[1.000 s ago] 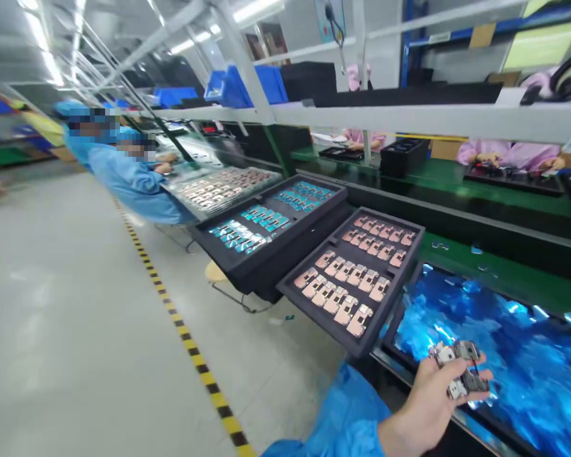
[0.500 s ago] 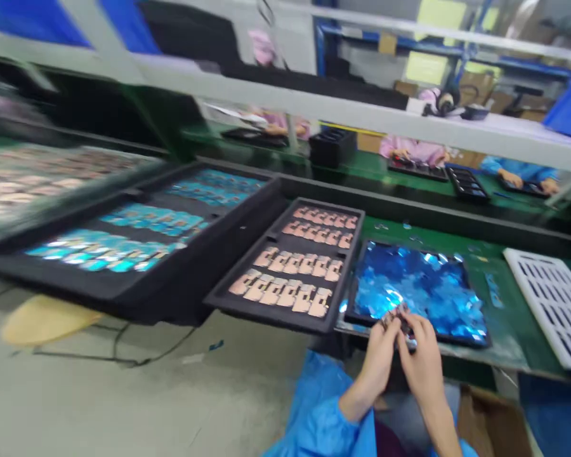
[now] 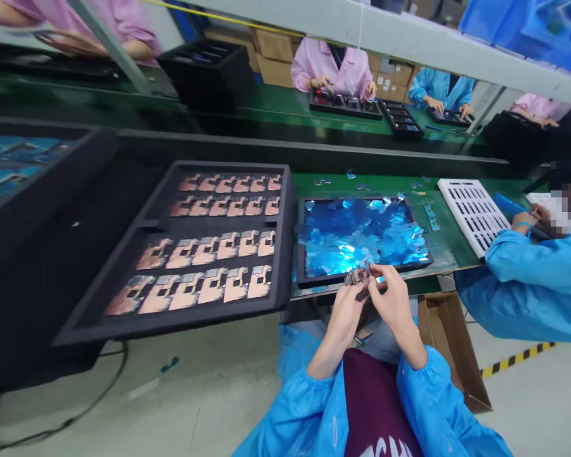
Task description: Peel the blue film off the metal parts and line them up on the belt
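My left hand (image 3: 344,312) is closed on a small circuit board (image 3: 358,277), greyish with metallic patches, at the front edge of the bench. My right hand (image 3: 391,298) pinches the same board from the right; its fingertips cover part of it. Just beyond both hands lies a black tray (image 3: 301,279) heaped with shiny blue film pieces (image 3: 356,231). To the left, a black foam tray (image 3: 285,254) holds rows of copper-coloured circuit boards (image 3: 204,251), similar in size to the held one.
A white slotted tray (image 3: 476,212) stands to the right, near a co-worker's blue sleeve (image 3: 537,254). Loose blue scraps (image 3: 431,217) lie on the green bench. An open cardboard box (image 3: 450,346) is on the floor. Further co-workers (image 3: 335,70) sit across the bench.
The view has swung right and down, so the trays appear further left and a co-worker at right shows. Both hands keep hold of the board near the blue film tray.
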`<move>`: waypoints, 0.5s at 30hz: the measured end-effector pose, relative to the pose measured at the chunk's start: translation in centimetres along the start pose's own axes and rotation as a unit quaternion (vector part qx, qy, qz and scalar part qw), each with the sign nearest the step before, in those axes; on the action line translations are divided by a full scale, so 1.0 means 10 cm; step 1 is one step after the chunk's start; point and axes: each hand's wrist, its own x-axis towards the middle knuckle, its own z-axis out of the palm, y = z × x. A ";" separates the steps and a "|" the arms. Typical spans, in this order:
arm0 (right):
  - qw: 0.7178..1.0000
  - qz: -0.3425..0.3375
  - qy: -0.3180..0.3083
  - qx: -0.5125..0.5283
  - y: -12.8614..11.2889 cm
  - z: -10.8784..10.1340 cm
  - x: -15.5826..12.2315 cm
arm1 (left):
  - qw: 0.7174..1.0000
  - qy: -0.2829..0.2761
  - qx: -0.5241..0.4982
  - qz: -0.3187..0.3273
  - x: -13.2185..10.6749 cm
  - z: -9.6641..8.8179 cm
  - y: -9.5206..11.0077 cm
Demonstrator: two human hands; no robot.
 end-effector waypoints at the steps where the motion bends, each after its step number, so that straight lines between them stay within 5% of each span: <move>1: 1.000 0.005 0.011 0.012 0.01 0.00 0.00 | 1.000 -0.011 -0.001 -0.002 0.00 0.01 0.00; 9: 0.997 -0.001 0.079 -0.009 0.09 -0.03 -0.03 | 0.999 -0.035 0.006 0.002 0.03 0.06 -0.07; 15: 0.991 -0.050 0.102 -0.068 -0.01 -0.04 -0.09 | 0.999 0.030 -0.021 0.019 0.06 0.14 -0.23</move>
